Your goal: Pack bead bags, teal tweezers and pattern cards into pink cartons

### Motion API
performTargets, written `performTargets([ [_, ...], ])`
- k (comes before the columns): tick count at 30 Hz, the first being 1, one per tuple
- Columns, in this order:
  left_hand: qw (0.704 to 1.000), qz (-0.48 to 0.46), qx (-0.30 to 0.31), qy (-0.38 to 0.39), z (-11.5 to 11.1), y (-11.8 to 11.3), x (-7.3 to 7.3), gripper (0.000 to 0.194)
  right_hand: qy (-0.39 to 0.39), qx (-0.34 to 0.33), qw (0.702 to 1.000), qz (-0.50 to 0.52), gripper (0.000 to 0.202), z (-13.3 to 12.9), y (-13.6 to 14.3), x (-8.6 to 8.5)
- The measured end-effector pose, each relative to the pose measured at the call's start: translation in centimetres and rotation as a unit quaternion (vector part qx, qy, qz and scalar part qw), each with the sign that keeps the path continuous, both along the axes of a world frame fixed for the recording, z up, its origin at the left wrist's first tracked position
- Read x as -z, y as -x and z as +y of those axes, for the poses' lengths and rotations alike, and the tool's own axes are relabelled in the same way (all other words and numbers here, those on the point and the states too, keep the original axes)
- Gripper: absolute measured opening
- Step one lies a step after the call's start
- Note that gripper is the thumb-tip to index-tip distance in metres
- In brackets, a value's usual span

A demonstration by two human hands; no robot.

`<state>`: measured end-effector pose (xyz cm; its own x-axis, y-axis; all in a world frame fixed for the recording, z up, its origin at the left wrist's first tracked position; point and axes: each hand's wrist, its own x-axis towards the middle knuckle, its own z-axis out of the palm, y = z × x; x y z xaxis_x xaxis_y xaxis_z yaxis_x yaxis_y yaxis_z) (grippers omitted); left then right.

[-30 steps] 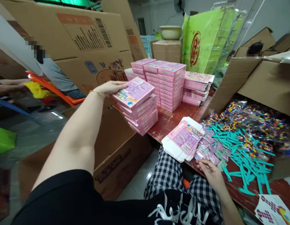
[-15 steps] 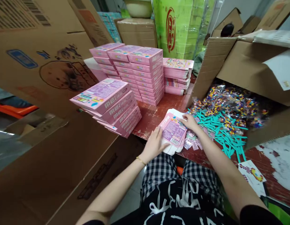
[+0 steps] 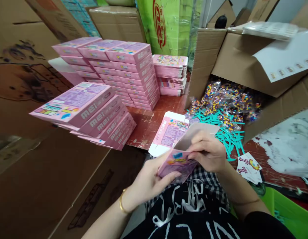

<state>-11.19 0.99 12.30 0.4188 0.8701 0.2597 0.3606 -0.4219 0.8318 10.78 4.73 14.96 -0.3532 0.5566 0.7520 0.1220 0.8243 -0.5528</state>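
My left hand (image 3: 154,176) is closed around the lower left side of a pink and purple cardboard box (image 3: 180,162), held above my lap. The box is partly opened out, and its grey inner side shows. At its right edge, my right hand (image 3: 208,151) pinches the cardboard near a raised flap. Behind it, on the red table (image 3: 146,124), lie flat folded boxes (image 3: 170,131) of the same print with white end flaps. Part of that pile is hidden by the held box.
Finished-looking pink boxes stand in a tall stack (image 3: 134,76) and a leaning stack (image 3: 101,116) at left. Flat cartons (image 3: 170,71) are piled behind. At right, a cardboard box (image 3: 243,63) lies open with bagged colourful beads (image 3: 226,99), turquoise sticks (image 3: 228,139) and printed cards (image 3: 250,167) nearby.
Both hands have lifted one flat box off the pile and brought it toward my body, where it is now partly opened. The view has shifted to the right.
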Motion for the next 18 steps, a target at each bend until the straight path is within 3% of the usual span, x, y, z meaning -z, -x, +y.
performTargets([
  [1,0.998,-0.033,0.033,0.051,-0.7,-0.5,0.5,0.014,-0.026,0.028,0.999,-0.015,0.012,-0.6,-0.4,0.4],
  [4,0.961,-0.17,0.021,0.216,-1.9,-2.5,3.9,0.018,-0.067,0.199,0.975,-0.078,0.026,-1.2,-1.6,3.3],
  [6,0.917,-0.254,-0.007,0.307,-2.3,-3.9,6.8,0.028,-0.025,0.317,0.945,-0.077,0.047,-1.4,-2.5,5.8],
  [8,0.888,-0.295,-0.013,0.354,-2.9,-5.3,9.2,0.035,0.066,0.38,0.922,-0.044,0.064,-2.1,-3.7,8.3],
  [11,0.888,-0.297,0.002,0.351,-3.5,-7.3,11.3,0.043,0.221,0.364,0.905,0.011,0.061,-3.7,-5.6,11.6],
  [15,0.939,-0.26,-0.066,0.217,-1.8,-9.4,11.4,0.064,0.389,0.23,0.89,0.068,0.043,-5.0,-7.8,14.8],
  [18,0.956,-0.192,-0.108,0.195,0.4,-10.3,11.3,0.037,0.445,0.165,0.877,0.069,0.052,-4.7,-8.5,16.1],
])
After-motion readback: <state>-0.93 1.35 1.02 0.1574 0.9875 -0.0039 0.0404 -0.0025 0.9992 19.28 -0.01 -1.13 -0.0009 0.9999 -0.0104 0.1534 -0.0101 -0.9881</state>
